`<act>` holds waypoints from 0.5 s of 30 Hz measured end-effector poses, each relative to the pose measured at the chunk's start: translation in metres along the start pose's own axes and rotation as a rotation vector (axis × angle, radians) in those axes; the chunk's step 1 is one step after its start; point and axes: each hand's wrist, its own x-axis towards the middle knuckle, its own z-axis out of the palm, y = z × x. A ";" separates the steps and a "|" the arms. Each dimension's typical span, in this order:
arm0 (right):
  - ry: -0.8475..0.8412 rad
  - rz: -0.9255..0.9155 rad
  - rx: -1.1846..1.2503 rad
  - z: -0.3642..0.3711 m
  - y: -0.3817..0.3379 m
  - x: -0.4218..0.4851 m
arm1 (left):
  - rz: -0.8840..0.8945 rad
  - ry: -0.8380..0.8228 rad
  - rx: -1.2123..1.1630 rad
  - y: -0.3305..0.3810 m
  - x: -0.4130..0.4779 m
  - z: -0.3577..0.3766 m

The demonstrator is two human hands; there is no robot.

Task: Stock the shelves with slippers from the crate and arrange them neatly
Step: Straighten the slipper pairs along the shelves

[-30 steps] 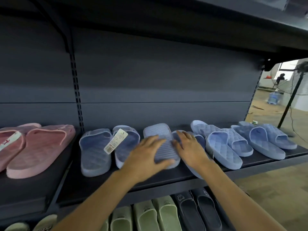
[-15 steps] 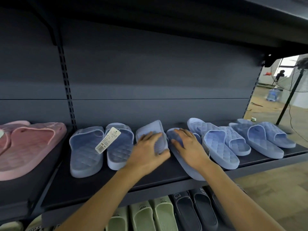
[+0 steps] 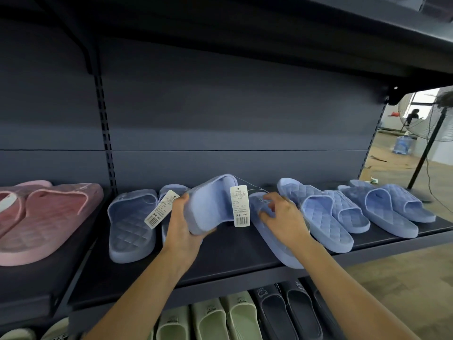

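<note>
1. Starting nearest, below the front lip of the dark metal shelf [image 3: 220,263], pale green slippers [image 3: 220,320] and dark slippers [image 3: 294,312] are ranged side by side on a lower tier. All are of smooth moulded foam.
2. The raised slipper [image 3: 210,204], light blue and thick-soled, is gripped at one end by the left hand [image 3: 182,224], with thumb and fingers wrapped round it. It is held tilted clear of the shelf, with a broad, finely ribbed face turned outward. A white barcoded tag [image 3: 241,206] hangs from it by a thin thread.
3. The flat slipper [image 3: 269,241], its match in colour, lies slantwise on the shelf with its heel at the front edge. Its strap is held under the bent fingers of the right hand [image 3: 282,214].
4. To the left, a blue pair [image 3: 132,224] with diamond-quilted footbeds is set flat, and a second tag [image 3: 159,209] is seen on it. To the right, two more blue pairs [image 3: 355,212] are laid overlapping.
5. On the neighbouring board, pink slippers [image 3: 49,217] of the same quilted shape are laid.
6. Behind the row, a matte dark back panel [image 3: 220,119] and a slotted upright [image 3: 105,133] are seen.
7. Farthest off, past the shelf's right end, a standing fan [image 3: 421,123] and a blue water bottle [image 3: 402,144] are visible.
</note>
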 end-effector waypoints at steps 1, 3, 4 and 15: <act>-0.025 -0.004 0.009 0.002 -0.001 -0.001 | 0.006 -0.023 -0.008 -0.001 -0.003 -0.001; -0.098 0.023 0.072 0.005 -0.002 -0.002 | 0.013 -0.035 -0.034 -0.001 -0.010 -0.003; -0.130 0.035 0.114 0.006 -0.002 -0.003 | 0.009 -0.041 -0.034 -0.001 -0.011 -0.005; -0.229 -0.026 0.269 0.011 0.004 -0.006 | -0.056 -0.181 0.699 0.008 -0.007 0.005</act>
